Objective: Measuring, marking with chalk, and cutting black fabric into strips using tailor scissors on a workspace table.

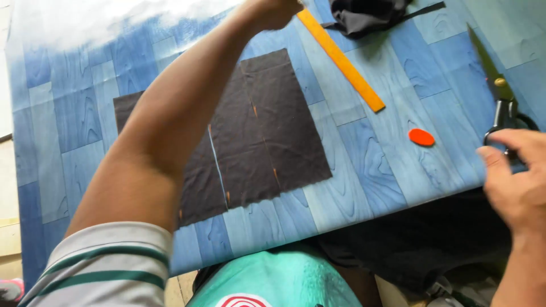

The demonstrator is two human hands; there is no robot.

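My left arm stretches across the table and my left hand (273, 10) closes over the near end of an orange ruler (341, 61) at the top edge of the view; the fingers are partly cut off. My right hand (515, 176) rests at the table's right edge, fingers touching the black handles of a pair of scissors (500, 96) that lie with blades pointing away. Two dark fabric pieces (267, 131) lie flat side by side on the blue wood-pattern tabletop (398, 170), marked with short orange chalk ticks.
An orange oval chalk piece (421, 137) lies between the fabric and the scissors. A bundle of black cloth (367, 14) sits at the far edge. Dark fabric hangs below the table's near edge by my lap.
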